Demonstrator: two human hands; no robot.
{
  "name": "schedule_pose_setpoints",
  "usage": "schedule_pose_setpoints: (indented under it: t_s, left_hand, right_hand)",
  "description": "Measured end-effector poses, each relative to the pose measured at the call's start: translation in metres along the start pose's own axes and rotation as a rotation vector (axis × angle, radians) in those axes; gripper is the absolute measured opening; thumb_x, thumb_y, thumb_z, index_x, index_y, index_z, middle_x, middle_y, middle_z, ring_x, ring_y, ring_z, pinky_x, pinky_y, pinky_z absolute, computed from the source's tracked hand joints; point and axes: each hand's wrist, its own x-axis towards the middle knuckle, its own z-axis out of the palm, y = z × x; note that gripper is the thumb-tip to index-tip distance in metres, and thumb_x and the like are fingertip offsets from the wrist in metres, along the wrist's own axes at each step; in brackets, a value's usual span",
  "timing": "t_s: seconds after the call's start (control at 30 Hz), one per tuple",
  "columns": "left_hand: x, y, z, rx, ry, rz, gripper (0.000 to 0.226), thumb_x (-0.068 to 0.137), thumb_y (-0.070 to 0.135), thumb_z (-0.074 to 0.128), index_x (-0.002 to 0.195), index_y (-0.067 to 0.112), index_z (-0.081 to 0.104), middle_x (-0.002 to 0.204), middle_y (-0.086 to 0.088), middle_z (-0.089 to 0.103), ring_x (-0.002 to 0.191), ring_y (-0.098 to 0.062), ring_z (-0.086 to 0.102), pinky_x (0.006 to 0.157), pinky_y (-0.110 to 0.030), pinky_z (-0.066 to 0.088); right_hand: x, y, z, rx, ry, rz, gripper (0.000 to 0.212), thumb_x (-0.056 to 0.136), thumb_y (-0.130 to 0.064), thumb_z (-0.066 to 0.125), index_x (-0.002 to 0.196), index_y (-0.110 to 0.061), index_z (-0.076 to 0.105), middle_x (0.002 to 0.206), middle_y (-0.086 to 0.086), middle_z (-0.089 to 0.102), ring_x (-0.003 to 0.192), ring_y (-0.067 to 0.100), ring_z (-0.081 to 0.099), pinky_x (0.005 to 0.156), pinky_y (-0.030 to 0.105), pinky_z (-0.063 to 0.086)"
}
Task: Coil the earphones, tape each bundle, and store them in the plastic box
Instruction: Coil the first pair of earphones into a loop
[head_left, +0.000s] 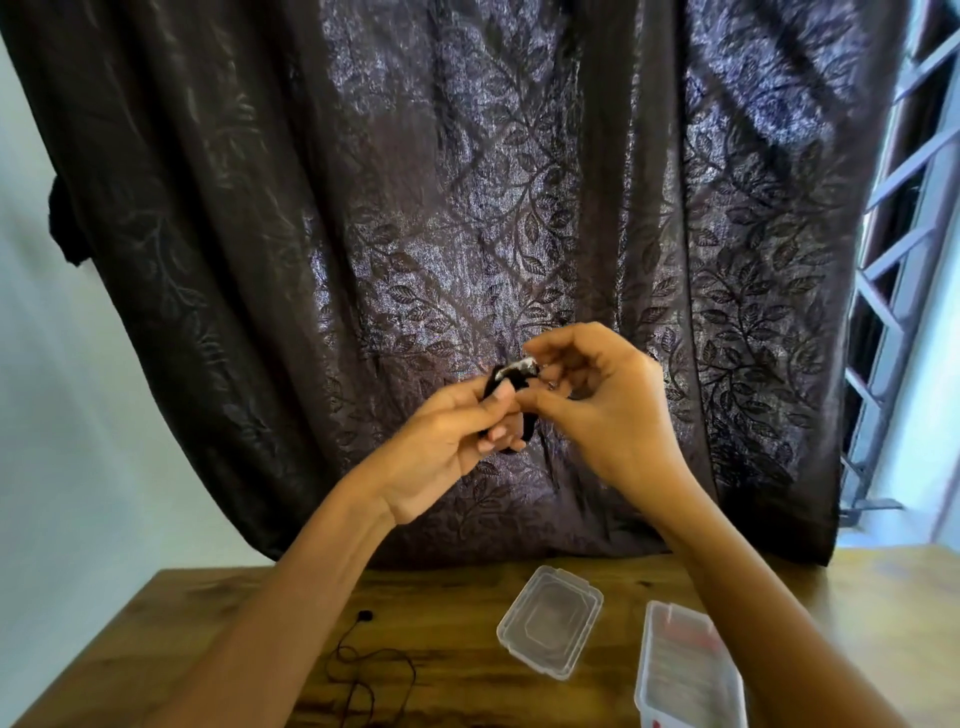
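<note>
Tbl (457, 597) — 1 box (670, 675), 1 lid (550, 621), 1 loose earphone (365, 616)

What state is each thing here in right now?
left hand: grips the earphone bundle.
right hand: pinches the tape.
earphone bundle: coiled, held above the table.
tape: lying across the bundle.
loose earphones: uncoiled on the table.
plastic box: open.
lid: off, beside the box.

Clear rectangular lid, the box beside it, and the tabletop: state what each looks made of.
Clear rectangular lid: likely thin plastic, glossy; the wood shows through it. Translucent rectangular box: likely plastic, cloudier, whitish walls. Brown table: wood or wood veneer, dark grain streaks, faint sheen.
</note>
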Motion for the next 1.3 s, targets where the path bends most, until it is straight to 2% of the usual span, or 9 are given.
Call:
schedule_pose_setpoints:
  t_s: [0.17,0.27,0.37,0.53,0.73,0.87,0.97,1.07,1.3]
  left_hand:
    - [-0.005,-0.002,-0.003,-0.310,-0.031,-0.024,0.040,0.083,0.031,0.051,0.110,0.003,0.057,0.054,0.008,0.039,0.045,-0.002,0.035,0.066,-0.019,0.050]
    - [-0.008,-0.009,-0.003,-0.381,-0.012,-0.045,0.036,0.088,0.030,0.040,0.105,0.003,0.058,0.052,0.008,0.039,0.044,-0.002,0.035,0.066,-0.018,0.050]
    - [-0.011,-0.022,-0.003,-0.436,0.023,-0.089,0.038,0.087,0.031,0.039,0.106,0.001,0.055,0.051,0.008,0.039,0.042,-0.001,0.036,0.065,-0.018,0.051]
    - [-0.019,-0.051,-0.011,-0.578,-0.008,-0.161,0.042,0.067,0.037,0.077,0.088,0.005,0.061,0.052,0.006,0.045,0.043,-0.002,0.043,0.066,-0.022,0.054]
    - [-0.035,-0.084,-0.009,-0.706,0.076,-0.333,0.048,0.048,0.027,0.090,0.083,0.000,0.069,0.051,0.003,0.048,0.042,-0.005,0.047,0.069,-0.026,0.057]
    - [-0.044,-0.104,-0.002,-0.765,0.218,-0.512,0.024,0.070,0.019,0.070,0.082,0.001,0.058,0.051,0.002,0.044,0.042,-0.004,0.043,0.078,-0.027,0.054]
    - [-0.056,-0.121,0.005,-0.766,0.301,-0.623,0.009,0.076,0.009,0.055,0.082,0.002,0.053,0.052,0.001,0.042,0.041,-0.004,0.041,0.066,-0.025,0.055]
    - [-0.070,-0.139,0.010,-0.809,0.321,-0.717,0.013,0.076,0.002,0.050,0.087,-0.004,0.054,0.054,-0.001,0.042,0.041,-0.007,0.043,0.054,-0.023,0.053]
    - [-0.097,-0.187,0.024,-0.560,0.378,-0.844,0.019,0.095,0.005,0.039,0.089,0.004,0.057,0.060,-0.001,0.055,0.061,-0.012,0.060,0.065,-0.026,0.053]
  right_hand:
    - [-0.005,0.012,0.001,0.262,-0.072,0.207,0.041,0.062,-0.035,0.074,0.098,-0.021,0.063,0.093,-0.004,0.066,0.088,0.011,0.061,0.075,0.025,0.051]
    - [-0.014,0.020,0.004,0.506,-0.190,0.389,0.040,0.065,-0.028,0.069,0.102,-0.013,0.063,0.093,0.008,0.070,0.085,0.018,0.066,0.082,0.038,0.054]
    - [-0.025,0.025,0.010,0.601,-0.221,0.488,0.033,0.066,-0.022,0.067,0.097,-0.011,0.062,0.077,0.005,0.071,0.069,0.015,0.066,0.070,0.031,0.054]
    - [-0.044,0.034,0.015,0.747,-0.351,0.700,0.039,0.070,-0.021,0.063,0.104,-0.003,0.058,0.076,0.005,0.068,0.062,0.013,0.065,0.062,0.022,0.055]
    - [-0.076,0.060,0.020,0.813,-0.277,0.928,0.025,0.070,-0.009,0.067,0.092,-0.005,0.058,0.075,0.008,0.066,0.064,0.016,0.066,0.064,0.026,0.057]
    - [-0.106,0.077,0.028,0.859,-0.208,1.127,0.005,0.082,-0.001,0.060,0.084,-0.005,0.059,0.063,0.004,0.069,0.056,0.013,0.067,0.054,0.023,0.056]
    - [-0.134,0.086,0.033,0.919,-0.156,1.262,0.006,0.085,0.002,0.056,0.084,-0.003,0.058,0.060,0.005,0.070,0.052,0.014,0.067,0.049,0.022,0.055]
    - [-0.162,0.095,0.035,0.921,-0.157,1.320,0.008,0.082,0.002,0.058,0.088,-0.004,0.059,0.065,0.006,0.071,0.056,0.016,0.068,0.055,0.025,0.056]
    - [-0.213,0.102,0.037,0.797,-0.099,1.341,0.013,0.079,0.005,0.062,0.078,-0.008,0.059,0.062,0.002,0.070,0.056,0.011,0.067,0.049,0.022,0.054]
